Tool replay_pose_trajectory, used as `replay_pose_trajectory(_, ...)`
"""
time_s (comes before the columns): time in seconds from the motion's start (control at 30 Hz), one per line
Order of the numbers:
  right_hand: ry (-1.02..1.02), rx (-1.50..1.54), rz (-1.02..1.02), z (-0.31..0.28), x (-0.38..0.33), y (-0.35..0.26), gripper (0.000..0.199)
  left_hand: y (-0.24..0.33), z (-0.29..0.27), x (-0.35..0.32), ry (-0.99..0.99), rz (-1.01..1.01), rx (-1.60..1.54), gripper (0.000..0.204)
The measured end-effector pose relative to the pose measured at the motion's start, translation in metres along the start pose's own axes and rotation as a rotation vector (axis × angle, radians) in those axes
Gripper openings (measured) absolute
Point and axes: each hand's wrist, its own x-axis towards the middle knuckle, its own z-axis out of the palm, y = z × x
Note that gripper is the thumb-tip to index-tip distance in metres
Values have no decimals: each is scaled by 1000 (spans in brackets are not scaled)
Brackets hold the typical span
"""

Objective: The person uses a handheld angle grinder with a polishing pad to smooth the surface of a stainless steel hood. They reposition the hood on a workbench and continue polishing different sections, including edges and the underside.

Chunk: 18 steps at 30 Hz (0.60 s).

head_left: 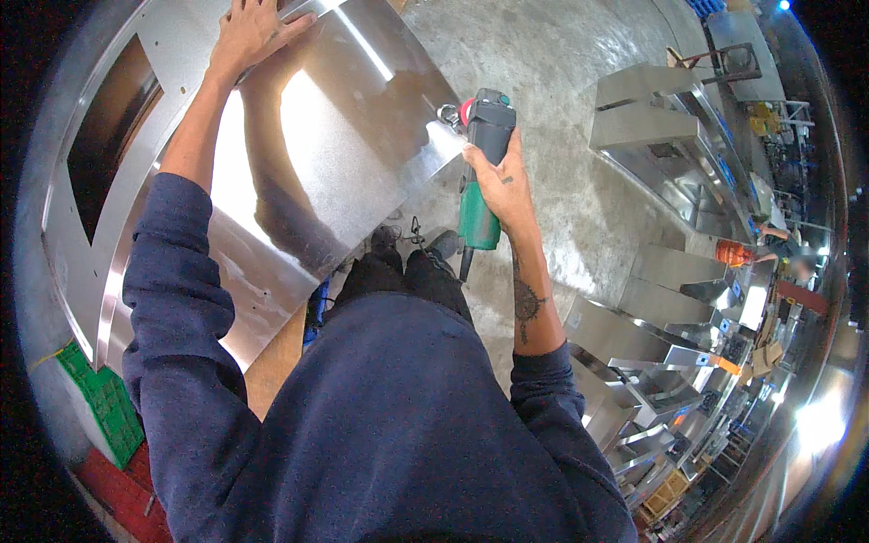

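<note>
My right hand (505, 188) is closed around the body of a long, green-and-black, hard-cased power tool (478, 220); the thumb lies along its left side and the other fingers are mostly hidden. The tool is located just beside the right corner of a large, shiny, folded sheet-steel panel (362, 154). I cannot tell whether the red round part (467, 111) at its far end touches the steel.

My left hand (253, 34) rests on the panel's far left part, thumb spread wide; the fingertips reach the limit of the view.

Handling: expect the tool to be rigid and fairly heavy; grip it around the casing, clear of the far end. Expect the panel to be stiff at its folds, springier across the face, slippery and easily scratched. Hold it by the folded edges; treat bare corners as sharp.

Left of the panel is a flat grey metal face (172, 45) with a large dark cut-out. A green plastic crate (104, 407) sits near left. Silvery box-shaped metal units (647, 131) stand on the grey concrete floor (561, 45) to the right.
</note>
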Motion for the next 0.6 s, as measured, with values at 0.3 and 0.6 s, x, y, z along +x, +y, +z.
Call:
replay_pose_trajectory(0.3, 85, 174, 119, -10, -36, 11, 86, 3, -8, -1, -13, -5, 11, 99)
replay_pose_trajectory(0.6, 113, 686, 503, -79, -79, 62, 53, 16, -42, -16, -23, 22, -75, 84)
